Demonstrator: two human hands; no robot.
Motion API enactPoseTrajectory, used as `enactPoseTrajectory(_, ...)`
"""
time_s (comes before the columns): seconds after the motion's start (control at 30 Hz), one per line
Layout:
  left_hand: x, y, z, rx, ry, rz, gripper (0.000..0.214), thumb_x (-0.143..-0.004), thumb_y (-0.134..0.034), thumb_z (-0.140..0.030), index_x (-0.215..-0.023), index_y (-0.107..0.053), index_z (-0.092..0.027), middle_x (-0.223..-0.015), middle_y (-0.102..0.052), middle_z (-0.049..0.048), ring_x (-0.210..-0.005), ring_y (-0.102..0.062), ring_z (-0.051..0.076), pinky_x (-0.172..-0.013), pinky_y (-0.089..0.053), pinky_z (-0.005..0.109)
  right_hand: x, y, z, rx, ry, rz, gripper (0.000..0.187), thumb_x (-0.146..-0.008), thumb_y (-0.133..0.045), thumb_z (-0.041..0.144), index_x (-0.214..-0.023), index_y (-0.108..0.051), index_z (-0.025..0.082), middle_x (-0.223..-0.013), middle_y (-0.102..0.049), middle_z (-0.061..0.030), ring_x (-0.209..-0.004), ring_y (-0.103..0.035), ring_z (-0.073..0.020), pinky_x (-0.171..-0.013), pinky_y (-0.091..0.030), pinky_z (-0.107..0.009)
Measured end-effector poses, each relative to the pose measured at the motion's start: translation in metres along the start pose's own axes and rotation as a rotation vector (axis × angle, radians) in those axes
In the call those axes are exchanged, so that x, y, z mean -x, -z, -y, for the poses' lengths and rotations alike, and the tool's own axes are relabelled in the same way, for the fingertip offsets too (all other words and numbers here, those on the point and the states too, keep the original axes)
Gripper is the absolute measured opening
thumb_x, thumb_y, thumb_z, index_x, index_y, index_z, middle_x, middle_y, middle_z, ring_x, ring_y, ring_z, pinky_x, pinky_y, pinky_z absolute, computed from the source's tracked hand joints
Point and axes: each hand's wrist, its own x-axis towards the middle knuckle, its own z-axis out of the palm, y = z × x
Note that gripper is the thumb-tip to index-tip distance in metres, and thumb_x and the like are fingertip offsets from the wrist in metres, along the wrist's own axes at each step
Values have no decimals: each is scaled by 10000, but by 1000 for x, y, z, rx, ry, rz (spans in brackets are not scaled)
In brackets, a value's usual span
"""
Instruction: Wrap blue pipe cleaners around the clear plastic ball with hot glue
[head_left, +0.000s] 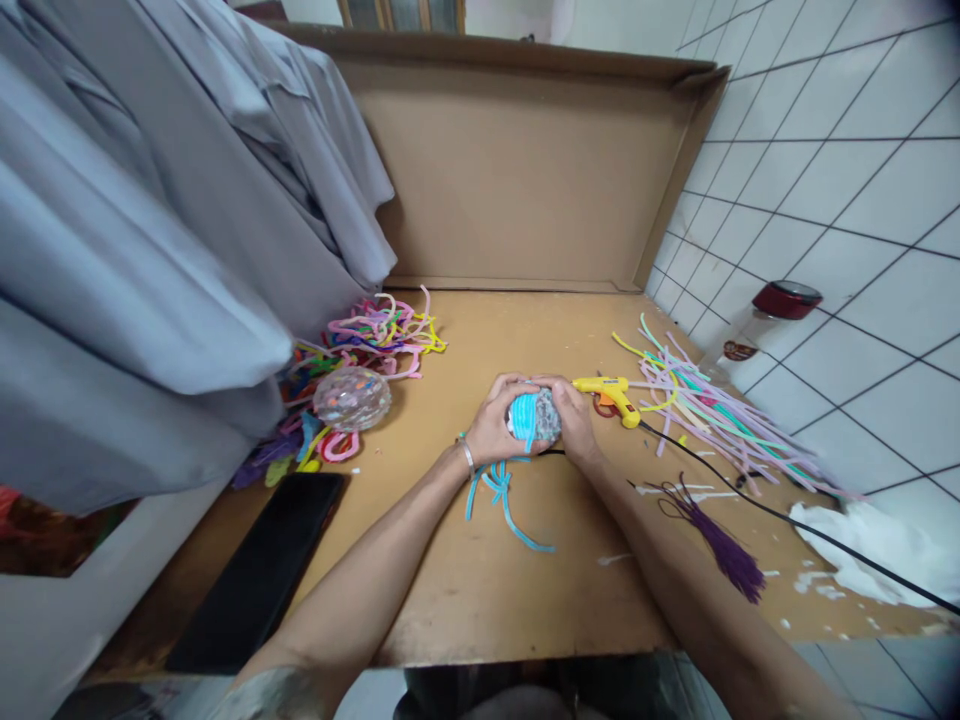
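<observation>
Between my two hands, a rounded, ball-like piece (pixel 546 412) is held just above the middle of the table. Its left part is covered with rows of bright blue pipe cleaner, and its right part looks mottled grey. My left hand (pixel 491 425) wraps around its left side, with a bracelet at the wrist. My right hand (pixel 576 418) closes on the right side and top. Loose blue pipe cleaners (pixel 501 488) lie on the table just below it. Close to my right hand rests a yellow hot glue gun (pixel 611 393).
At left are a heap of colourful pipe cleaners (pixel 375 330), a clear lumpy ball (pixel 352 400) and a black phone-like slab (pixel 262 570). Pale pipe cleaners (pixel 750 430), a red-lidded jar (pixel 754 330), a purple tassel (pixel 724 545), white cloth (pixel 877 555) and black cord (pixel 780 515) lie right.
</observation>
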Motion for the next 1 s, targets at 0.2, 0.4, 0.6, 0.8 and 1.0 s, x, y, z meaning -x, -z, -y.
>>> enactPoseTrajectory(0.2,2,0,0,-21,18,-5,732,-555,-881,-370,-1198,-559,-229,-1241,-487,111,-1205,-510,290,-1033,-455,509,0,-1,-7,-107,-86,-13,476,-905,-452,634,-969,-717,244,-1061,-720,-50,-1044,-637,-228,-964,-470,-387)
enactPoseTrajectory(0.4,2,-1,-3,-20,3,-12,721,-572,-870,-369,-1206,-556,-227,-1226,-503,107,-1205,-511,288,-1034,-452,500,0,0,-18,-185,-134,-61,429,-897,-492,607,-966,-712,245,-1024,-729,-40,-1012,-648,-223,-955,-483,-382)
enactPoseTrajectory(0.6,3,-2,-3,-51,26,-18,745,-552,-877,-376,-1208,-560,-224,-1227,-505,108,-1212,-512,297,-1037,-453,503,0,0,-19,-172,-104,-90,415,-892,-503,590,-920,-725,240,-1044,-732,-47,-1035,-647,-232,-964,-476,-388)
enactPoseTrajectory(0.8,3,-1,-4,-62,16,-19,742,-561,-875,-381,-1209,-556,-210,-1233,-497,113,-1212,-516,294,-1039,-459,498,0,1,-16,-153,-88,-96,400,-885,-515,582,-864,-722,240,-1044,-726,-47,-1043,-641,-237,-980,-460,-399)
enactPoseTrajectory(1.0,2,-1,-3,-44,-5,-30,725,-576,-864,-367,-1212,-551,-214,-1226,-491,107,-1205,-514,286,-1030,-462,491,1,1,-1,-56,-19,-49,348,-883,-545,542,-858,-718,241,-1029,-716,-51,-1040,-633,-242,-970,-454,-398)
